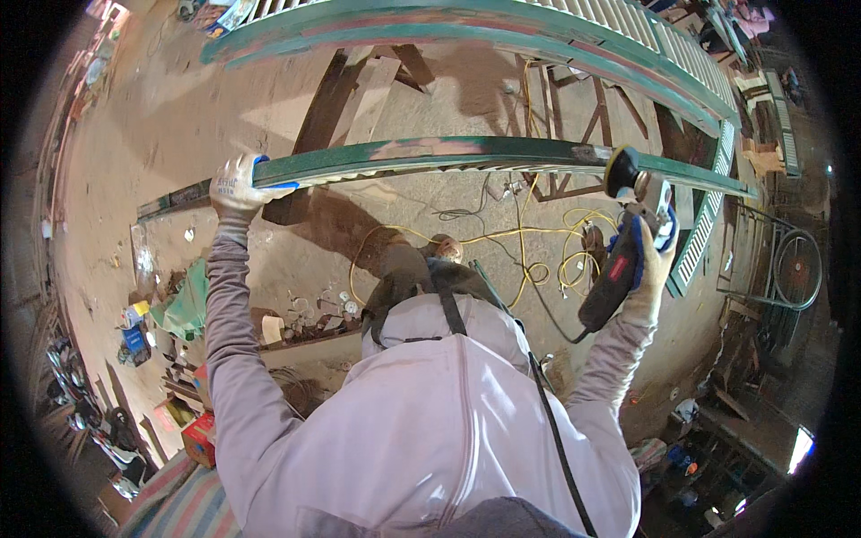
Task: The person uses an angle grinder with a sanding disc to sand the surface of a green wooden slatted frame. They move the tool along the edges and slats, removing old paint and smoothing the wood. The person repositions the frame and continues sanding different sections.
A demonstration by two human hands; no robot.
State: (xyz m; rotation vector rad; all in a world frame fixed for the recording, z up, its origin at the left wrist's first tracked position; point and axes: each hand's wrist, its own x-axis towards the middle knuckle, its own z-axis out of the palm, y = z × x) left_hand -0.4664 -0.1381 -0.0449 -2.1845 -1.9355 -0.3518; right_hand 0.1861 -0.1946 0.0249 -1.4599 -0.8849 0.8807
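A long green louvered shutter [395, 154] stands on edge across the view in front of me, its paint worn to a pinkish patch at mid-length. My left hand [237, 186], in a white and blue work glove, is closed around it near its left end. With my right hand [655, 260], gloved likewise, I grip a black and silver angle grinder [612, 282] by its body. The grinder's round pad [621, 170] is up at the right part of the shutter; whether it touches the wood I cannot tell. A dark cord trails from the grinder's rear end.
Another green louvered shutter [466, 27] lies beyond, and a third [704, 229] leans at the right. Brown wooden supports [318, 112] stand below. A yellow cable [489, 236] loops over the floor near my feet. Left are a green cloth [186, 303] and boxes; right, a wheel [796, 267].
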